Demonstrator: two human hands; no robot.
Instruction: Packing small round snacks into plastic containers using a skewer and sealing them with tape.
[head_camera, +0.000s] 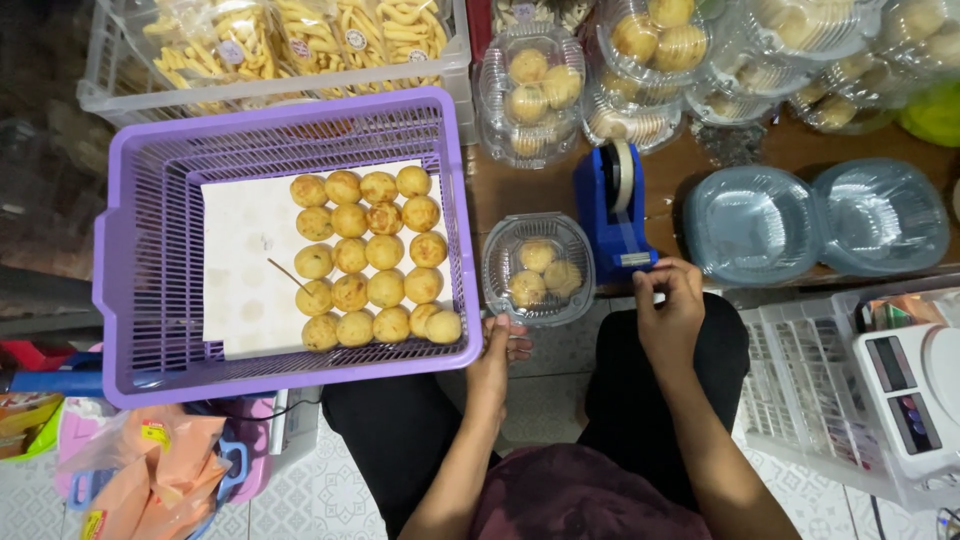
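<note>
My left hand (497, 352) grips the near edge of a closed clear plastic clamshell (538, 268) with three golden round buns inside. My right hand (668, 308) pinches the tape end at the front of a blue tape dispenser (611, 210) just right of the clamshell. A purple plastic basket (150, 260) to the left holds several golden buns (372, 258) in rows on white paper, with a thin wooden skewer beside them.
Filled clamshells of buns (530, 90) pile at the back. Empty open clamshells (815, 220) lie to the right. A white crate with bagged stick snacks (290, 40) stands behind the basket. A white digital scale (915, 390) sits at far right, snack bags (150, 470) at lower left.
</note>
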